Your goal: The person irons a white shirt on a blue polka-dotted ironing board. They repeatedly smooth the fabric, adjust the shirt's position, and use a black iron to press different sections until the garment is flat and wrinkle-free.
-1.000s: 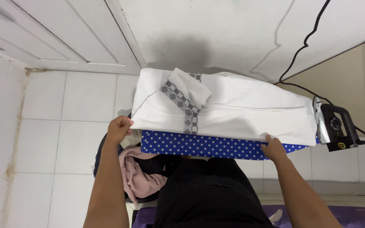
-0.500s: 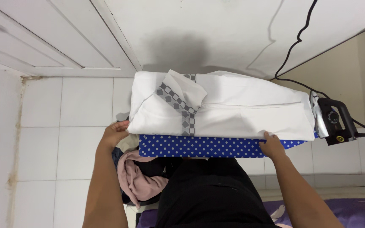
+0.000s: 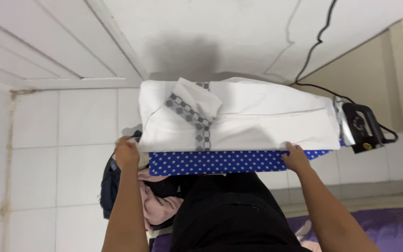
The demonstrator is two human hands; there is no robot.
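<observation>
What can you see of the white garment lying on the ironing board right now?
The white garment looks like plain woven cloth, spread lengthwise over the blue polka-dot ironing board and covering most of its top. A grey-and-white checked trim runs along its collar and placket, with the collar folded over towards the left end. Faint creases cross it. The left hand is at its near left corner, and the right hand touches its near edge. A black iron stands beside its right end.

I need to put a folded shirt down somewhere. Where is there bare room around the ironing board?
Bare: the white floor tiles left of the board, up to the door. Crowded: the white garment covers the board, iron at its right end, clothes pile below.
</observation>
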